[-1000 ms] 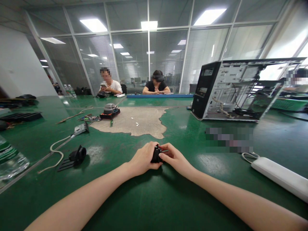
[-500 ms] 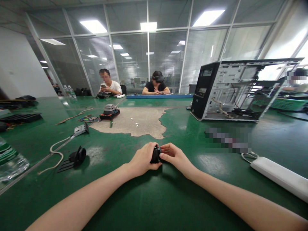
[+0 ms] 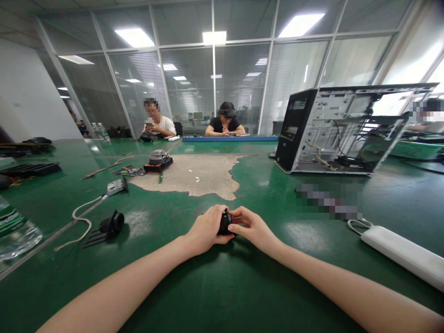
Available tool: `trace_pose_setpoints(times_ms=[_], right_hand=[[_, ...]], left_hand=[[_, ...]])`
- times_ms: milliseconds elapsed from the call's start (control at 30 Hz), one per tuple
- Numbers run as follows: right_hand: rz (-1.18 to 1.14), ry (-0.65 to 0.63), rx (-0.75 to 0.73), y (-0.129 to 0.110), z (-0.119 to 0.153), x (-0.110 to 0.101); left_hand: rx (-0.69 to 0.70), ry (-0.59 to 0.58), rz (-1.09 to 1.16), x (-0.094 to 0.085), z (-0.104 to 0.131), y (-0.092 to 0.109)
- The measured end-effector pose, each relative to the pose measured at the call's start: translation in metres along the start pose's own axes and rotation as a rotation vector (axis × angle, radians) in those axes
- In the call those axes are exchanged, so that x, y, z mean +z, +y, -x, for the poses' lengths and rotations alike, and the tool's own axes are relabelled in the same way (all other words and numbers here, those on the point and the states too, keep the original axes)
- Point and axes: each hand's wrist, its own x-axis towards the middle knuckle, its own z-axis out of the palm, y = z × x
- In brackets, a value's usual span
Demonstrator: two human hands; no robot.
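Between my hands is a small black plastic part (image 3: 225, 223), largely covered by fingers, so its exact kind cannot be made out. My left hand (image 3: 207, 227) wraps round it from the left, thumb on the near side. From the right, the fingertips of my right hand (image 3: 250, 227) pinch its edge. Both hands are low over the green tabletop (image 3: 194, 291). To the left lies a black plastic duct-like piece (image 3: 111, 223) with a round opening and flat prongs.
An opened computer case (image 3: 326, 132) stands at the right, near a white power strip (image 3: 402, 254). A heatsink fan (image 3: 158, 160), circuit boards, a metal bracket (image 3: 117, 185) with a cable and a water bottle (image 3: 15, 231) lie leftward. Two people sit across the table.
My right fingers have closed in slightly to the left against the black part, and the gap beside it has narrowed. My left hand stays nearly in place.
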Motion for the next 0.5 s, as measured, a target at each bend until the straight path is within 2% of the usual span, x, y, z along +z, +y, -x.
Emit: trace_pose_setpoints(times_ms=[300,500], right_hand=[[0.02,0.055,0.019,0.0002,-0.0012,0.0025],[-0.023,-0.007,0.002,0.0017,-0.0007,0.0006]], left_hand=[[-0.005,0.002,0.005,0.0017,0.0002,-0.0005],[-0.003,0.003,0.011,0.002,0.0002,-0.0016]])
